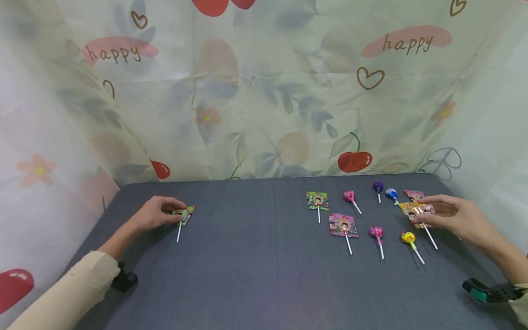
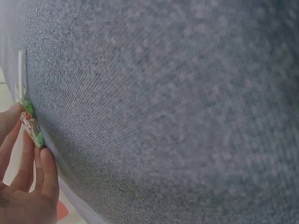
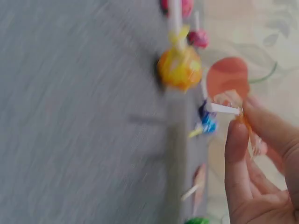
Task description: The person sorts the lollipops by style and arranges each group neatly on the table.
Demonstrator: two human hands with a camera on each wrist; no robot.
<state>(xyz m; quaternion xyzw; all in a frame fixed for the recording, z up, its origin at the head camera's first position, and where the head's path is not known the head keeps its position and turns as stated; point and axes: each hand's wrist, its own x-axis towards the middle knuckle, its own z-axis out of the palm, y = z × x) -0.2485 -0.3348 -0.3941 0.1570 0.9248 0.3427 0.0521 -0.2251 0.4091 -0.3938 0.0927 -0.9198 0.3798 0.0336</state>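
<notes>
At the left of the table, my left hand (image 1: 158, 213) pinches a lollipop in a flat green wrapper (image 1: 189, 214) between thumb and fingers. Its white stick points toward me, and in the left wrist view the wrapped lollipop (image 2: 29, 122) is right at the cloth. Over on the right, my right hand (image 1: 458, 219) grips a lollipop in a flat orange wrapper (image 1: 410, 211) by thumb and fingertips. The right wrist view has this lollipop's stick (image 3: 225, 109) raised above the table. Behind that hand lies a pink wrapper (image 1: 414, 194), partly hidden.
Near my right hand lie yellow (image 1: 408, 237), blue (image 1: 392, 193) and purple (image 1: 378, 186) ball lollipops. Farther left are two pink ball lollipops (image 1: 349, 196), plus flat green (image 1: 317, 200) and pink (image 1: 342, 224) wrapped ones. A patterned curtain (image 1: 255, 114) hangs behind the grey tablecloth (image 1: 247, 275).
</notes>
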